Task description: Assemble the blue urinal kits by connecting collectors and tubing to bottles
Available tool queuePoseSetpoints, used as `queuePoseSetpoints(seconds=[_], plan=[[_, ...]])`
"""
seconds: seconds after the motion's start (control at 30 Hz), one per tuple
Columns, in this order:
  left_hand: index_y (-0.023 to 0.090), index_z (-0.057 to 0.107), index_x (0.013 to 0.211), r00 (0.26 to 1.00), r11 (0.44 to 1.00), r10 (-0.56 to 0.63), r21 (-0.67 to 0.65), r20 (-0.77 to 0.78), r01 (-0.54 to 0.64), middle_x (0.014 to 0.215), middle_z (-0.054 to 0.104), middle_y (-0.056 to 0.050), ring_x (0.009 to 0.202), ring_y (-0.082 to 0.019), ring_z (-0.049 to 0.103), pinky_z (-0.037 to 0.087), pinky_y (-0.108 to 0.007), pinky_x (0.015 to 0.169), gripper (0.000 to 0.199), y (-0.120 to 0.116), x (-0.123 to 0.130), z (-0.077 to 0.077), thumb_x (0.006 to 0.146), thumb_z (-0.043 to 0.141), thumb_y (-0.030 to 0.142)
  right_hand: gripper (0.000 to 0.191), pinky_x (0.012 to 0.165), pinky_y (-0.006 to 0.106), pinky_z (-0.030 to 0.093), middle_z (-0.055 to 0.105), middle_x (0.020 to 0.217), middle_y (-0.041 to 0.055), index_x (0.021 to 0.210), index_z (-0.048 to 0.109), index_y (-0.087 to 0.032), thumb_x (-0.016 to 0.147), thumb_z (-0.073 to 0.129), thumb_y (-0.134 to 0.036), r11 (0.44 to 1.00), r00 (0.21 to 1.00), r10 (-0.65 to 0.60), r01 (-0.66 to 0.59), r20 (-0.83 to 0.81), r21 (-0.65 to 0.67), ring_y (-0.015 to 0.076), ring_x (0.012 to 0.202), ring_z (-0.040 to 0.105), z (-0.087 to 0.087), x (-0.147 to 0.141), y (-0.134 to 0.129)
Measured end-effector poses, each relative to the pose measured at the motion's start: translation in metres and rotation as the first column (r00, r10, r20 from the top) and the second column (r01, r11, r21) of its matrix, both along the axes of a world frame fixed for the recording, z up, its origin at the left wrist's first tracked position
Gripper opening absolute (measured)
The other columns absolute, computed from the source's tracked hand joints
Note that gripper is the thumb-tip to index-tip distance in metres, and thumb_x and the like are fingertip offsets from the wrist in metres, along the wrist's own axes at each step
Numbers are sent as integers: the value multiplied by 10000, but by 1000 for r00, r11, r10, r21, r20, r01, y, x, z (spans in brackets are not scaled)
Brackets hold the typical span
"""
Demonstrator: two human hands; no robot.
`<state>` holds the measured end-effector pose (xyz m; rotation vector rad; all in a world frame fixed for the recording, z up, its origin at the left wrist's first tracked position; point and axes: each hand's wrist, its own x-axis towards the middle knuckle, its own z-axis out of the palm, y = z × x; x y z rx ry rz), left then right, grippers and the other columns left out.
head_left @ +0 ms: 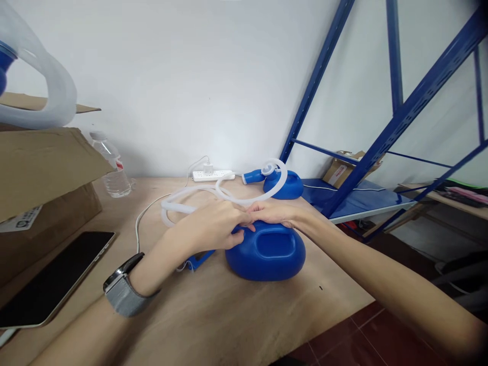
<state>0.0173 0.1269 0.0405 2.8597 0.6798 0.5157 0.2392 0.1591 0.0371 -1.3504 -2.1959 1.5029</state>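
Behind the wooden table point(183, 330) rises a plain white wall point(171, 86), and at the right side stands a blue metal rack point(316, 76) with a cardboard carton point(337, 175) on its low shelf. All of this is seen in the head view, which is the only view.

Near the middle of the table sits a blue container point(267, 264), with a hollow of its handle turned toward the person. Left hand point(219, 226) comes to its upper left part with curled fingers; right hand point(270, 211) lies bent over its top, and the two hands meet there. Whether each one truly grips something I cannot tell (the fingers hide this place). Under the left hand, a blue piece point(200, 260) rests on the wood.

Farther back, close to the wall, is a second blue container point(287, 188), with a whitish tube point(284, 175) looping near it. Beside it, to the left, lies a white power strip point(224, 176). On the left part of the table are a water bottle point(116, 178), an opened cardboard box point(49, 168) and a dark-screened device point(57, 279).
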Motion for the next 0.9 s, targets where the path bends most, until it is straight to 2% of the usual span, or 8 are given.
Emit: queuePoseSetpoints(seconds=[0.13,0.33,0.5,0.6,0.7,0.8,0.9], plan=[[223,787,1056,1000,1000,-9,-15,-7,9,1055,817,-44,962,-237,744,534,-372,880,272,1,0,0,871,634,95,283,500,247,297,530,600,-33,629,623,-199,836,652,-388,999,999,30,-30,19,25,97,566,400,-1,-1,0],[243,808,1029,999,1000,18,-7,-51,-18,916,803,-27,823,-214,715,483,-341,740,310,0,0,6,877,590,84,230,532,247,303,560,670,-27,644,592,-195,816,606,-347,994,997,64,-67,39,85,93,588,414,1,-3,-3],[204,771,876,997,998,45,56,-61,-42,816,758,-39,749,-200,656,428,-334,697,177,1,-3,4,889,604,146,234,533,264,296,583,772,-13,631,614,-185,805,581,-336,978,984,168,-174,60,114,89,588,377,4,-6,2],[188,725,836,997,995,64,75,-43,-61,841,754,-49,732,-190,635,401,-327,672,132,2,-3,3,893,606,175,254,540,264,310,581,822,-8,618,610,-178,817,591,-335,971,978,185,-196,93,133,84,595,382,4,-5,5],[191,697,863,999,998,50,49,-17,-49,849,748,-38,707,-174,616,392,-311,650,74,3,-3,3,859,624,180,186,596,253,368,574,780,-16,687,642,-181,818,625,-311,972,980,181,-191,85,140,102,646,431,0,-2,6],[197,684,869,999,999,38,0,-2,-38,843,743,-23,706,-164,619,407,-297,648,80,4,-3,3,844,612,170,119,700,262,433,617,829,-9,779,672,-182,803,651,-297,982,989,146,-147,15,120,129,757,520,-7,0,4],[204,705,875,999,999,46,-26,-8,-46,878,754,-19,748,-167,649,436,-292,674,104,2,-3,5,853,612,164,123,724,275,441,608,829,-7,729,639,-185,802,628,-283,988,995,100,-97,-11,122,139,784,529,-11,1,0]])
